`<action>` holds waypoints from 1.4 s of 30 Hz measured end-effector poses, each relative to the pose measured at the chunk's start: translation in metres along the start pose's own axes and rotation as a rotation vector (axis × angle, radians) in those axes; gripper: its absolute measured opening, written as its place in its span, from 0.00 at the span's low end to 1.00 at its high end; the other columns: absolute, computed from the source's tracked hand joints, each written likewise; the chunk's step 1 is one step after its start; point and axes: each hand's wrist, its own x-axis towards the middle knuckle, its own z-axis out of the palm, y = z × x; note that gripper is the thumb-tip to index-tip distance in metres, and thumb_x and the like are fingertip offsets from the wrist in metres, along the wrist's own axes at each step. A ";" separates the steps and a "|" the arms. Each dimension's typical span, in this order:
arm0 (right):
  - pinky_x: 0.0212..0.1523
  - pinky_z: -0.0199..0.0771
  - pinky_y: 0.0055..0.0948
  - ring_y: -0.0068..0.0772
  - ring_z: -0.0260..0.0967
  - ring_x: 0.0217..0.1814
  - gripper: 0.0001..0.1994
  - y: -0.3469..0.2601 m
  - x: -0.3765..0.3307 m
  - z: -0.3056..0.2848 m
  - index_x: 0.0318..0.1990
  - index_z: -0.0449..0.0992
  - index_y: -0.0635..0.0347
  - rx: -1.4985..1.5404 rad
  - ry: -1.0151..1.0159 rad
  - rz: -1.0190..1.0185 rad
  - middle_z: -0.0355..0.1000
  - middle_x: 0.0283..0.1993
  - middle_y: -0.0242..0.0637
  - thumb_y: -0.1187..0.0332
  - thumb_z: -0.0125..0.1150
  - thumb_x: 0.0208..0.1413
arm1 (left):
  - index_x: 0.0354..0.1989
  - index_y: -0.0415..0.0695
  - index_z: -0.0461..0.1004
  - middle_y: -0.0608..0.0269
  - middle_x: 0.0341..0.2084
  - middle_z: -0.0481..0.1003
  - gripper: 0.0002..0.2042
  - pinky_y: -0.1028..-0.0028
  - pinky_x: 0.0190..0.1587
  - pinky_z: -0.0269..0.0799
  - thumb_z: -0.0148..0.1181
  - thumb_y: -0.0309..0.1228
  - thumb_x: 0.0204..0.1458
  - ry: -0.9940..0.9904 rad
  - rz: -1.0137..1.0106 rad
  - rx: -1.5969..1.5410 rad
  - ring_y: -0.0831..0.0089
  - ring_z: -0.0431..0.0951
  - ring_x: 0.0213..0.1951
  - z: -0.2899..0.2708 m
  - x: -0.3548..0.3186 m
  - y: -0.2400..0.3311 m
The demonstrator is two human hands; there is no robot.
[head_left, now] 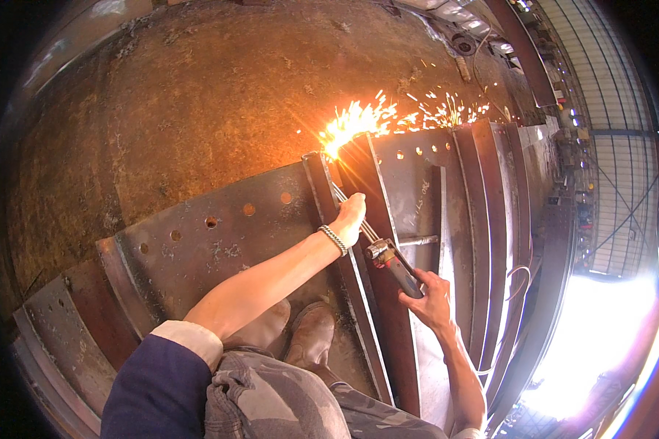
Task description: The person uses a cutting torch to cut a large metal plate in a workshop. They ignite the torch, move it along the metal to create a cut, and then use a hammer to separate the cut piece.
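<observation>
The torch (380, 251) slanted forward and left over a beam (397, 336), its far end toward the sparks (355, 126); the left hand (350, 218), nearer them, was closed round its tubes (369, 231), the right hand (430, 300) gripping its handle (404, 279).

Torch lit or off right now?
Lit: bright sparks burst at the far end of the torch, held by the left hand and right hand. The flame itself can't be made out.
</observation>
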 end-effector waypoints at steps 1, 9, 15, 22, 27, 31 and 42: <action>0.41 0.75 0.38 0.42 0.77 0.35 0.28 0.000 0.000 0.000 0.49 0.82 0.68 -0.003 0.003 -0.007 0.78 0.34 0.47 0.61 0.75 0.39 | 0.56 0.46 0.66 0.61 0.41 0.67 0.20 0.58 0.47 0.71 0.53 0.46 0.62 0.014 0.005 -0.002 0.66 0.72 0.41 0.000 0.000 0.000; 0.36 0.75 0.39 0.44 0.74 0.30 0.28 0.004 -0.001 0.004 0.50 0.81 0.67 0.055 0.062 -0.066 0.75 0.30 0.46 0.63 0.74 0.38 | 0.58 0.45 0.66 0.60 0.42 0.68 0.21 0.58 0.47 0.72 0.51 0.46 0.65 0.007 -0.002 -0.018 0.67 0.73 0.42 0.001 0.000 0.000; 0.36 0.75 0.40 0.44 0.74 0.30 0.28 0.002 -0.001 0.003 0.50 0.81 0.67 0.025 0.058 -0.085 0.74 0.30 0.47 0.63 0.74 0.38 | 0.62 0.43 0.64 0.60 0.43 0.68 0.23 0.57 0.47 0.73 0.49 0.45 0.66 0.004 0.003 -0.019 0.67 0.74 0.41 0.001 0.000 0.001; 0.36 0.75 0.40 0.45 0.75 0.31 0.27 -0.001 -0.002 0.001 0.50 0.81 0.68 0.041 0.051 -0.058 0.75 0.32 0.49 0.63 0.75 0.39 | 0.62 0.44 0.65 0.60 0.41 0.69 0.22 0.58 0.47 0.72 0.48 0.45 0.66 0.008 0.011 -0.004 0.67 0.74 0.41 0.001 -0.003 0.002; 0.37 0.75 0.40 0.45 0.75 0.32 0.28 -0.001 -0.002 0.001 0.50 0.81 0.68 0.039 0.033 -0.032 0.76 0.32 0.49 0.63 0.75 0.39 | 0.64 0.47 0.64 0.60 0.41 0.69 0.23 0.59 0.46 0.71 0.47 0.45 0.66 0.006 0.008 -0.003 0.67 0.74 0.41 0.001 -0.002 0.002; 0.37 0.76 0.40 0.45 0.75 0.32 0.28 0.000 -0.003 0.001 0.50 0.81 0.68 0.030 0.044 -0.044 0.75 0.32 0.48 0.62 0.75 0.39 | 0.66 0.48 0.63 0.60 0.42 0.69 0.23 0.59 0.46 0.70 0.47 0.45 0.66 0.003 0.010 -0.009 0.67 0.74 0.41 0.001 -0.001 0.002; 0.37 0.75 0.39 0.44 0.75 0.32 0.28 0.001 -0.004 0.002 0.50 0.81 0.68 0.036 0.056 -0.052 0.75 0.32 0.47 0.63 0.75 0.39 | 0.63 0.48 0.63 0.58 0.41 0.71 0.23 0.59 0.46 0.71 0.49 0.46 0.65 0.003 0.015 -0.031 0.66 0.75 0.42 0.000 0.005 -0.002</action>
